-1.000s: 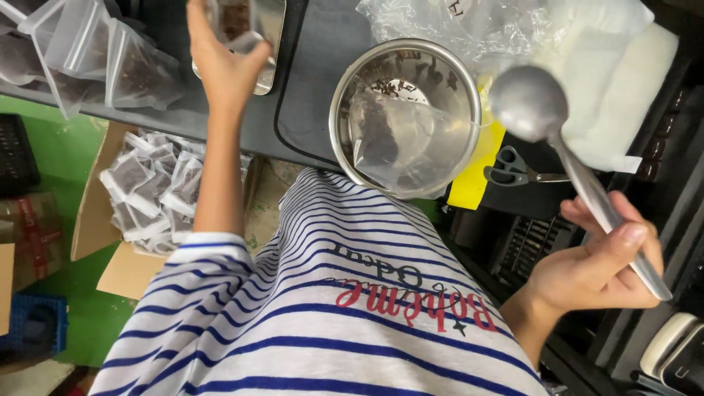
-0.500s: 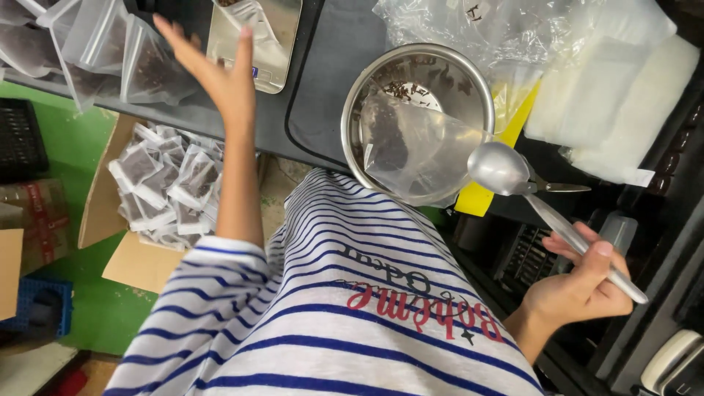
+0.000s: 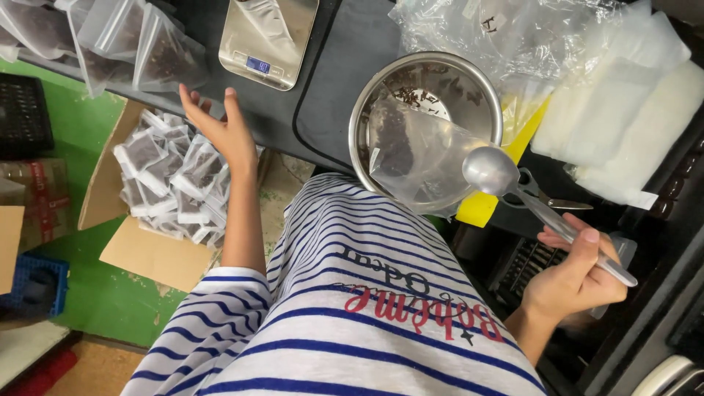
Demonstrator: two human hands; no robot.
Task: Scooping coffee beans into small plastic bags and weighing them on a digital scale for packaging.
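My left hand (image 3: 220,136) is spread with nothing in it, hovering over the table edge just above a cardboard box (image 3: 139,253) of small filled bags. My right hand (image 3: 576,279) grips the handle of a metal spoon (image 3: 490,170), whose empty scoop lies at the right rim of a steel bowl (image 3: 385,84). A clear plastic bag (image 3: 414,150) with dark dried bits lies in the bowl. On a silver digital scale (image 3: 268,37) at the top rests a small bag.
Filled clear bags (image 3: 147,51) lie at the top left. A heap of empty plastic bags (image 3: 609,110) lies at the right. Scissors (image 3: 546,199) and a yellow sheet (image 3: 480,209) lie beside the bowl. A green floor (image 3: 88,293) shows below.
My left hand let go of the bag at the scale and drew back toward the box. My right hand lowered the spoon to the bowl's rim.
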